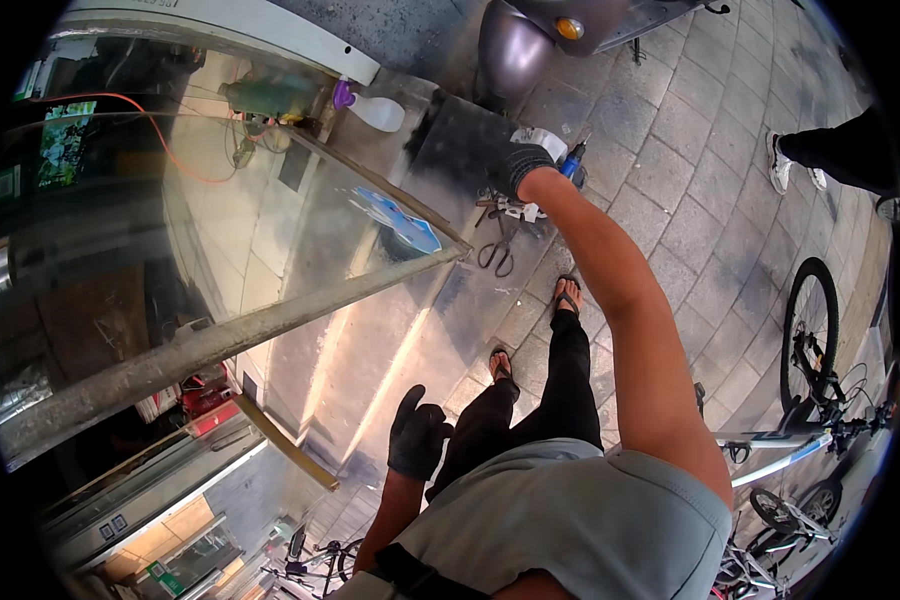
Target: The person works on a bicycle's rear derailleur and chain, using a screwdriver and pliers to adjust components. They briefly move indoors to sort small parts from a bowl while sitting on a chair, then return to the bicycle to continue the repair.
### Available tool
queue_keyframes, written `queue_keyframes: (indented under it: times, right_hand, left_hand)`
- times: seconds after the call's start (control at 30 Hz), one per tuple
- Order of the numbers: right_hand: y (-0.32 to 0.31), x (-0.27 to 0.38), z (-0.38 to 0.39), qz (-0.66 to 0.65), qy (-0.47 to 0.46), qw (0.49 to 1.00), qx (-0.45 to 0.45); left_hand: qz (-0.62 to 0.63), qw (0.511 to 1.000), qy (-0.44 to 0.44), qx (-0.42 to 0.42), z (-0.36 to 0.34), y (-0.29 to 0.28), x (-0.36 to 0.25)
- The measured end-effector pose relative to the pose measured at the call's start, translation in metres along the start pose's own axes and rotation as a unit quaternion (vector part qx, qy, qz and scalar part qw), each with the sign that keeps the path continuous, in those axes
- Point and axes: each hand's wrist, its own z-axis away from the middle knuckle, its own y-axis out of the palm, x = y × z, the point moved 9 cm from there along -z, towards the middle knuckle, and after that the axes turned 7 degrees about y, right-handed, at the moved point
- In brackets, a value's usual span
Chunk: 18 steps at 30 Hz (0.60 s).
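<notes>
Right hand (518, 165) in a black glove reaches out to the tool pile (505, 215) on the pavement ledge — grip hidden, can't tell. Left hand (417, 435) hangs loose, fingers open, holding nothing.

A grey paved floor (690, 200) of square slabs carries everything here. On it, beside the metal-edged glass cabinet (270, 250), lies a small heap of tools (510, 210) with a pair of scissors (497, 255) just below them. Further right a white bicycle (810, 420) stands on the paving, and a scooter (540, 40) is parked at the top.
</notes>
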Motion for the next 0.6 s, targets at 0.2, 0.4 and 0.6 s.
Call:
queue_keyframes:
  times: [0.2, 0.4, 0.6]
  right_hand:
    - [-0.038, -0.064, 0.087, -0.139, 0.135, 0.972, -0.135]
    - [-0.011, -0.013, 0.086, -0.055, 0.120, 0.986, -0.107]
    - [0.037, 0.033, 0.022, 0.003, 0.079, 0.996, 0.039]
  left_hand:
    - [-0.470, 0.783, 0.338, 0.230, -0.024, 0.015, -0.026]
    - [-0.280, 0.912, 0.206, 0.217, -0.032, -0.033, -0.017]
    - [0.086, 0.996, -0.015, 0.012, -0.010, -0.104, 0.028]
